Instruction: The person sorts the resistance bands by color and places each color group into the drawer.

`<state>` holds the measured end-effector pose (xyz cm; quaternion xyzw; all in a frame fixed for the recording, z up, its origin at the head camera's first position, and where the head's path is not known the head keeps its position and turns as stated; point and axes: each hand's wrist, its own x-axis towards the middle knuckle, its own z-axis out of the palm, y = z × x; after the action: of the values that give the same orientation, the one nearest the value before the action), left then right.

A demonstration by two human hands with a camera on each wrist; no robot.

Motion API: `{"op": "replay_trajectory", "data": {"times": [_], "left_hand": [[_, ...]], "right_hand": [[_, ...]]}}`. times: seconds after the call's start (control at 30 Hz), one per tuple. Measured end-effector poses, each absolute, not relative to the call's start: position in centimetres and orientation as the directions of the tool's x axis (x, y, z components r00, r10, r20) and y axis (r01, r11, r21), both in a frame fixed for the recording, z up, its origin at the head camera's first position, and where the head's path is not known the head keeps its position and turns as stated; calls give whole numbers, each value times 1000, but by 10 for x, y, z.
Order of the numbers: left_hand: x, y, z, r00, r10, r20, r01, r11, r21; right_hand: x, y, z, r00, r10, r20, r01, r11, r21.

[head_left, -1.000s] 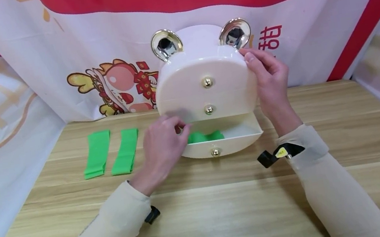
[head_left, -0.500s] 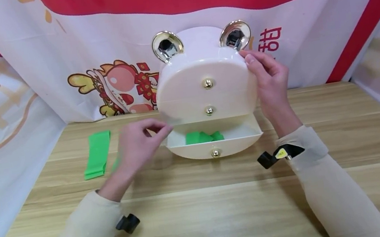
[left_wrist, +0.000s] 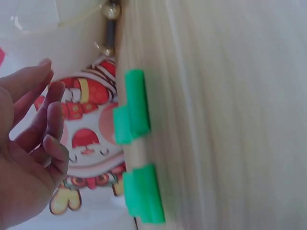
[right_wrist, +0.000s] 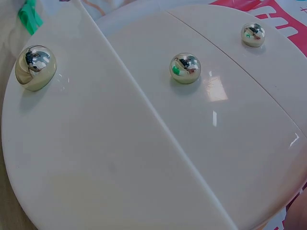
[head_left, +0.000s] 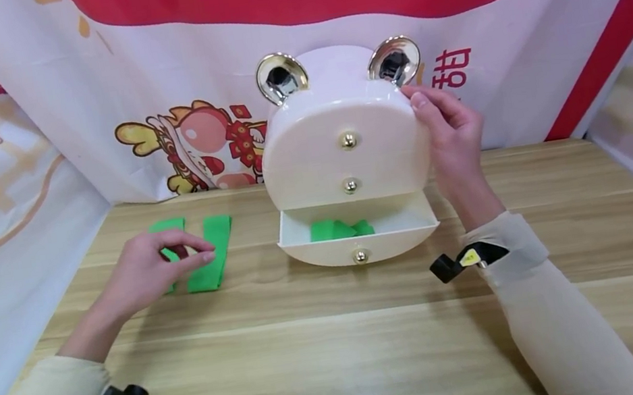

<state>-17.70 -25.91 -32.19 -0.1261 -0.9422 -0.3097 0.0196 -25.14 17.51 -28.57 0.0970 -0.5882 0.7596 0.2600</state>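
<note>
A white, round-fronted storage box (head_left: 341, 159) with gold ball knobs stands at the back of the table, its bottom drawer (head_left: 405, 217) pulled out. Crumpled green strips (head_left: 330, 229) lie inside that drawer. My right hand (head_left: 454, 143) holds the box's right upper side, thumb at the front edge; in the right wrist view only a bit of it shows. Over two folded green strips on the table, one on the right (head_left: 218, 249) and one on the left (head_left: 168, 225), hovers my left hand (head_left: 149, 267). Its fingers are loosely bent, with nothing between them.
Two gold-rimmed round ornaments (head_left: 282, 78) top the box like eyes. Behind it hangs a printed cloth backdrop (head_left: 207, 43), with more cloth along both sides. The wooden tabletop (head_left: 340, 358) stretches forward from the box.
My left hand has drawn away from the open drawer and moved left to above the green strips. The strip in the drawer is now uncovered. My right hand stays on the box.
</note>
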Motion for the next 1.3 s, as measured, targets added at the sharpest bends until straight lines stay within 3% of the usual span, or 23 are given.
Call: {"op": "replay_trajectory", "data": {"times": [0.43, 0.63, 0.97, 1.3], "left_hand": [[-179, -288, -345, -947, 315, -68, 235, 819, 523], [-183, -286, -352, -936, 340, -91, 257, 835, 486], [-189, -279, -347, -943, 334, 15, 310, 856, 415], [-188, -269, -326, -955, 223, 193, 288, 852, 438]], "right_hand": [[-251, 176, -286, -847, 273, 455, -510, -180, -841], [-252, 174, -287, -840, 267, 472, -522, -164, -837], [-252, 175, -287, -845, 274, 459, -512, -165, -843], [-251, 176, -288, -847, 263, 462, -511, -162, -844]]}}
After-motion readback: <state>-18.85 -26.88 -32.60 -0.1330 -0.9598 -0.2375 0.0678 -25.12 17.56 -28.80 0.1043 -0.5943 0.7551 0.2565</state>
